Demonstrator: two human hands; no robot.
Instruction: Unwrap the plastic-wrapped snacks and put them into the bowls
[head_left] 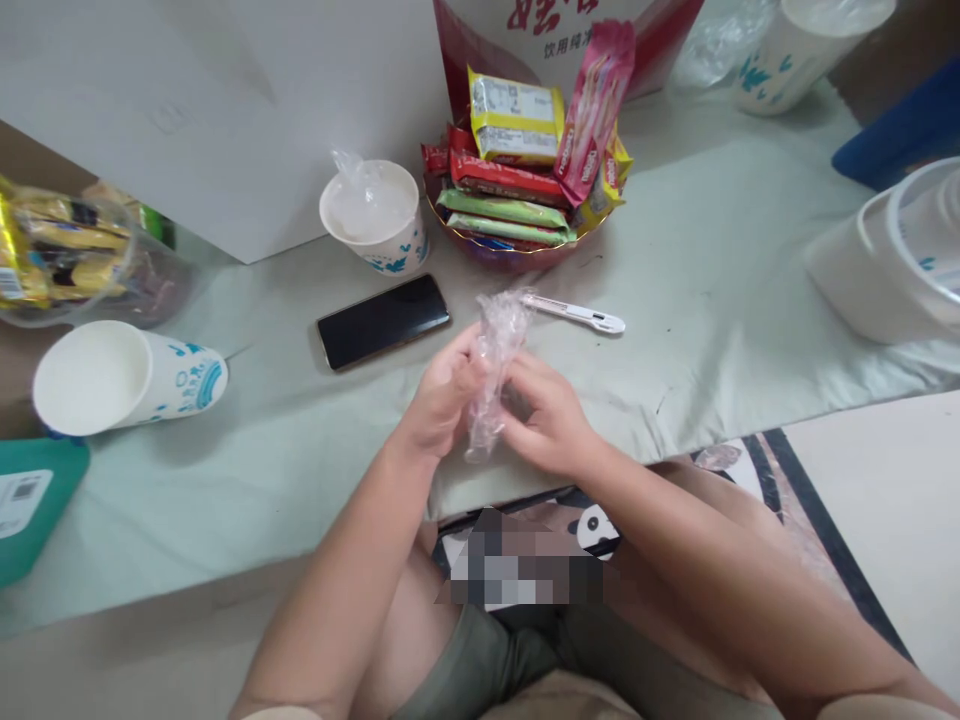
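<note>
Olive shorts (442, 665) and bare thighs occupy the lower edge of the view, with both of the person's forearms extending above them towards the table (712, 330).

Left hand (448, 390): fingers curled, thumb pressed against crumpled clear plastic (496, 375), which it grips from the left side. Right hand (546, 412): partly closed, fingers bent, thumb and fingertips pinching the same plastic from the right. The plastic stands bunched between the two hands, near the front edge of the table; whether it encloses anything cannot be determined.

Just beyond the hands, a white cutter knife (585, 315) lies on the cloth, its left end beside the top of the plastic. A phone (384, 322), screen dark, lies to the left. Behind the phone stands a paper cup (397, 262) containing clear plastic film.

Behind the knife, a bowl (517, 256) with a gilt rim is heaped with wrapped snacks: a yellow packet (517, 115), a pink packet (598, 110), red ones and green ones. A white box (202, 110) stands at the rear left.

Far left: a second paper cup (180, 380), near a clear tub (133, 265) of gold-wrapped items. Far right: a white plastic container (862, 265).
</note>
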